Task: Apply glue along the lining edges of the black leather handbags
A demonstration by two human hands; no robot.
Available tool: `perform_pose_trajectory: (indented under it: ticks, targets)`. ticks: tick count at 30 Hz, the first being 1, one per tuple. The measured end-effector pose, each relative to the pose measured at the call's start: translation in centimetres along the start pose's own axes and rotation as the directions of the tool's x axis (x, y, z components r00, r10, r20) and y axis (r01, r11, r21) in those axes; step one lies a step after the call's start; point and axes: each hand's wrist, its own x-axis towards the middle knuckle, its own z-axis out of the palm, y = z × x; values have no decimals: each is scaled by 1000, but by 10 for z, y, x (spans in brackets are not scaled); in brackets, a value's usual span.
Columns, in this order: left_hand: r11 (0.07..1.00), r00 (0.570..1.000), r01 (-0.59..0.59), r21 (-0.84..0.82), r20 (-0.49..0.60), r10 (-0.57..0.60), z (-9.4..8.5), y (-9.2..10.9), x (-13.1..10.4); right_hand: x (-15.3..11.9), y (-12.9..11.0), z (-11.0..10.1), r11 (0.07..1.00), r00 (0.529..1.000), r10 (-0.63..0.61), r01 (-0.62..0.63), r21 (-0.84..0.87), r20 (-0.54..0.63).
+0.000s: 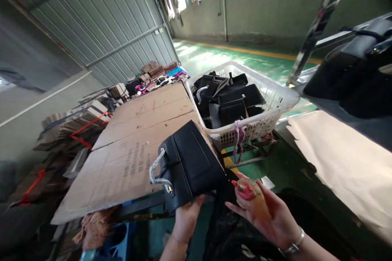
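Note:
A black handbag (196, 159) with a plastic-wrapped handle (155, 173) lies tilted at the near edge of the cardboard-covered table. My left hand (187, 216) grips its lower edge, the thumb showing and the other fingers hidden beneath. In my right hand (263, 208) is a squeeze bottle (255, 202) with amber contents and a red tip. The tip points toward the bag's near right corner, a short way off. A bracelet circles my right wrist.
Beyond the bag stands a white plastic basket (260, 120) of black bags. Stacked brown pieces (76, 118) line the table's left side. A blue crate (118, 240) sits below the cardboard (143, 130). Brown paper (330, 159) and a metal rack (315, 28) are at right.

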Motion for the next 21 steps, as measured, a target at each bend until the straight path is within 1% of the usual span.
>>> perform_pose_trajectory:
  ticks: [2,4,7,8,10,11,12,13,14,15,16,17,18,19,20,21]
  targets:
    - [995,999,8,-98,38,-5,8,8,-6,4,7,9,1000,1000,-9,9,-7,17]
    - [987,999,17,-158,52,-9,12,15,-9,9,11,16,999,1000,-26,27,-29,8]
    - [980,996,47,-192,88,-30,9,18,-16,17,17,22,995,997,-66,64,-70,-29]
    - [981,993,59,-187,108,-39,5,17,-20,19,18,23,994,996,-79,76,-78,-34]
    - [983,972,139,-118,208,-112,-11,20,-29,24,21,23,992,994,-101,98,-82,-30]
    - [980,946,196,-45,272,-177,-22,24,-34,25,22,23,991,994,-110,107,-83,-22]
    - [964,901,259,61,343,-264,-35,31,-37,27,23,23,990,993,-118,117,-84,-13]
    - [944,870,274,183,372,-324,-49,40,-38,28,25,22,988,992,-127,126,-83,-6]
    - [921,859,263,287,365,-359,-64,51,-37,29,26,22,987,991,-136,136,-82,0]
    - [931,920,209,300,262,-291,-77,63,-32,30,27,21,986,989,-145,144,-81,4]
    - [956,981,118,268,115,-154,-89,76,-24,31,27,20,986,989,-149,149,-79,8]
    - [976,997,68,205,-40,-61,-97,87,-13,32,28,19,985,988,-152,152,-77,12]
    - [993,987,55,104,-154,-39,-103,97,0,32,28,19,985,988,-153,154,-76,16]
    - [998,974,59,-22,-216,-63,-105,104,14,33,28,19,985,988,-155,157,-77,22]
    - [984,969,111,-142,-204,-139,-105,109,28,33,28,19,984,987,-159,160,-79,28]
    - [949,962,195,-249,-139,-234,-101,112,42,32,28,20,983,986,-162,165,-82,34]
